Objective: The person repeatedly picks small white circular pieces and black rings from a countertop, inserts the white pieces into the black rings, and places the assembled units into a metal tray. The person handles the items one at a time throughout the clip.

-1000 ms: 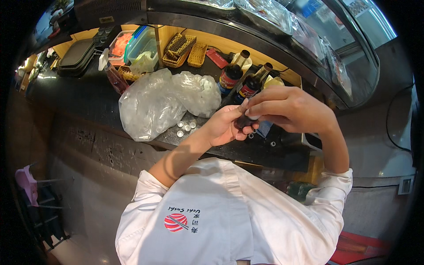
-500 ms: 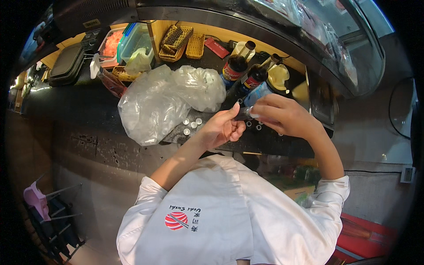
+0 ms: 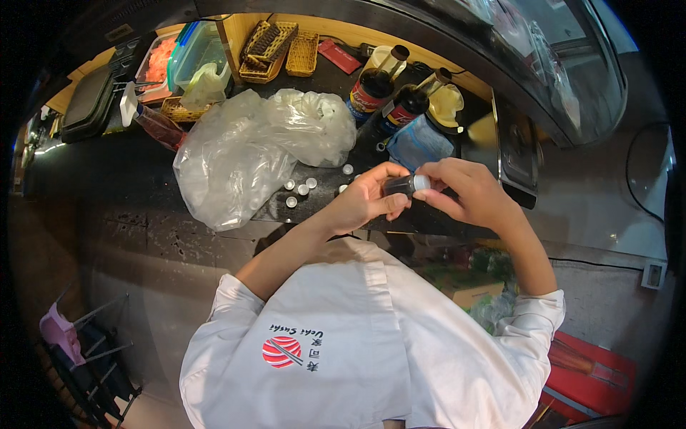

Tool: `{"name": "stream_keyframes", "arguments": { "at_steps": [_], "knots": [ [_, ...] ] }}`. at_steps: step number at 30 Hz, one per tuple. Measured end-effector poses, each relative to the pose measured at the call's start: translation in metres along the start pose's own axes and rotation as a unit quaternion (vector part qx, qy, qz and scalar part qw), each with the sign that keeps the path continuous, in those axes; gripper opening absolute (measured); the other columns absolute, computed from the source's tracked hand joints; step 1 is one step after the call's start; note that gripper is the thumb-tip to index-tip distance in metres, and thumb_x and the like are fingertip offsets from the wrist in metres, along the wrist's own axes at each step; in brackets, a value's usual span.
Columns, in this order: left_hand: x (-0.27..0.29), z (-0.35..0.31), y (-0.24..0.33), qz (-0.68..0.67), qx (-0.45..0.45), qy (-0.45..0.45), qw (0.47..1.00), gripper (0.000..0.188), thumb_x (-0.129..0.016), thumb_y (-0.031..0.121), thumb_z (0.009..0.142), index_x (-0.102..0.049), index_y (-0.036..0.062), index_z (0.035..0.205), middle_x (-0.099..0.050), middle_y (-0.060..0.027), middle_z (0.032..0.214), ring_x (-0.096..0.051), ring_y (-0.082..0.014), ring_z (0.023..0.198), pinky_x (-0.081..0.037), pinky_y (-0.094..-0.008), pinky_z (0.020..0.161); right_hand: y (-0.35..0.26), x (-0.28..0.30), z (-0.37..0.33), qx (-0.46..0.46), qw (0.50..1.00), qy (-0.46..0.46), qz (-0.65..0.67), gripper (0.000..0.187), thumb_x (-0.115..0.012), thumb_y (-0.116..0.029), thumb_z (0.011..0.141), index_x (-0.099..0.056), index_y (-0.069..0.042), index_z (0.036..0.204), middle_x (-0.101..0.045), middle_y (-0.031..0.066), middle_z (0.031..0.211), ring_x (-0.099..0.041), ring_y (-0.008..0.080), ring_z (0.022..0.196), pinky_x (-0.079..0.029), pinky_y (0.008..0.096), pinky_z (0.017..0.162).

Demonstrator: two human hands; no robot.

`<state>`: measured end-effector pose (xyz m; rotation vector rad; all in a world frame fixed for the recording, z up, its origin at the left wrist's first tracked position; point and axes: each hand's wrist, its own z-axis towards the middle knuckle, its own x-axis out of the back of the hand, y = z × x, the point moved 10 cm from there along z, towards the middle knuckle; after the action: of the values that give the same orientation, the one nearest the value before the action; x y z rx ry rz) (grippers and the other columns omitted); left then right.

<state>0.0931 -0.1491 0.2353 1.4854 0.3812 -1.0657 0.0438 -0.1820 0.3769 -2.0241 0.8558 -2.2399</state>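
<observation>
Held sideways over the counter's front edge is a small bottle (image 3: 399,186) with dark contents. My left hand (image 3: 364,198) is wrapped round its body. Fingers and thumb of my right hand (image 3: 464,187) pinch the white cap (image 3: 421,183) at the bottle's end. Several small white caps (image 3: 303,189) lie loose on the black counter, left of my left hand. Beyond them rest two clear plastic bags (image 3: 229,168), the right one (image 3: 314,129) holding pale pieces I cannot make out.
Two dark sauce bottles (image 3: 371,89) stand behind my hands, beside a blue container (image 3: 421,141). Wicker baskets (image 3: 304,53), a red packet (image 3: 339,56) and plastic tubs (image 3: 200,61) line the back. A glass display case (image 3: 564,79) overhangs the right side.
The small bottle has tilted so its white cap shows plainly, gripped by my right hand. My left fingers have closed further round the body. The whole view has shifted slightly.
</observation>
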Motion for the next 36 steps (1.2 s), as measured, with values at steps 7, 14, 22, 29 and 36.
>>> {"name": "stream_keyframes", "arguments": {
  "at_steps": [7, 14, 22, 29, 36],
  "knots": [
    [-0.001, 0.007, -0.019, -0.160, 0.084, -0.028, 0.983, 0.036, -0.058, 0.024, 0.104, -0.052, 0.0025, 0.132, -0.062, -0.0082, 0.103, -0.057, -0.0115, 0.084, -0.049, -0.0269, 0.073, 0.001, 0.002, -0.011, 0.029, 0.998, 0.051, 0.022, 0.029, -0.076, -0.019, 0.088, -0.065, -0.004, 0.111, -0.066, 0.0109, 0.090, -0.066, 0.0272, 0.074, -0.053, 0.0364, 0.066],
    [-0.002, 0.012, 0.002, 0.115, -0.109, 0.077, 0.984, 0.038, -0.057, 0.024, 0.105, -0.050, 0.0013, 0.134, -0.064, -0.0084, 0.104, -0.061, -0.0125, 0.089, -0.052, -0.0274, 0.079, 0.027, 0.000, -0.028, -0.082, 0.991, 0.065, 0.079, 0.029, -0.076, -0.012, 0.086, -0.065, -0.004, 0.111, -0.066, 0.0103, 0.095, -0.067, 0.0282, 0.081, -0.055, 0.0357, 0.070],
    [0.008, 0.017, -0.019, 0.072, -0.043, 0.059, 0.995, 0.039, -0.061, 0.022, 0.103, -0.050, 0.0008, 0.134, -0.063, -0.0070, 0.103, -0.060, -0.0111, 0.088, -0.052, -0.0270, 0.080, 0.019, 0.004, -0.028, -0.011, 0.996, 0.069, 0.048, 0.029, -0.076, -0.011, 0.087, -0.064, -0.002, 0.112, -0.067, 0.0111, 0.095, -0.068, 0.0245, 0.079, -0.055, 0.0320, 0.070],
    [-0.003, 0.020, -0.018, 0.078, -0.126, 0.043, 0.988, 0.043, -0.057, 0.024, 0.105, -0.045, 0.0020, 0.140, -0.059, -0.0106, 0.120, -0.059, -0.0149, 0.098, -0.051, -0.0293, 0.085, 0.035, 0.001, -0.037, -0.076, 0.989, 0.075, 0.098, 0.031, -0.076, -0.010, 0.086, -0.063, -0.001, 0.113, -0.067, 0.0123, 0.097, -0.067, 0.0262, 0.081, -0.055, 0.0334, 0.070],
    [0.011, 0.028, -0.044, -0.026, -0.001, 0.035, 0.999, 0.041, -0.059, 0.026, 0.104, -0.053, -0.0007, 0.134, -0.062, -0.0094, 0.117, -0.062, -0.0142, 0.096, -0.053, -0.0298, 0.085, 0.020, 0.003, -0.033, 0.044, 0.997, 0.063, 0.028, 0.032, -0.076, -0.009, 0.085, -0.063, -0.001, 0.113, -0.066, 0.0126, 0.098, -0.066, 0.0301, 0.085, -0.054, 0.0355, 0.072]
  ]
}}
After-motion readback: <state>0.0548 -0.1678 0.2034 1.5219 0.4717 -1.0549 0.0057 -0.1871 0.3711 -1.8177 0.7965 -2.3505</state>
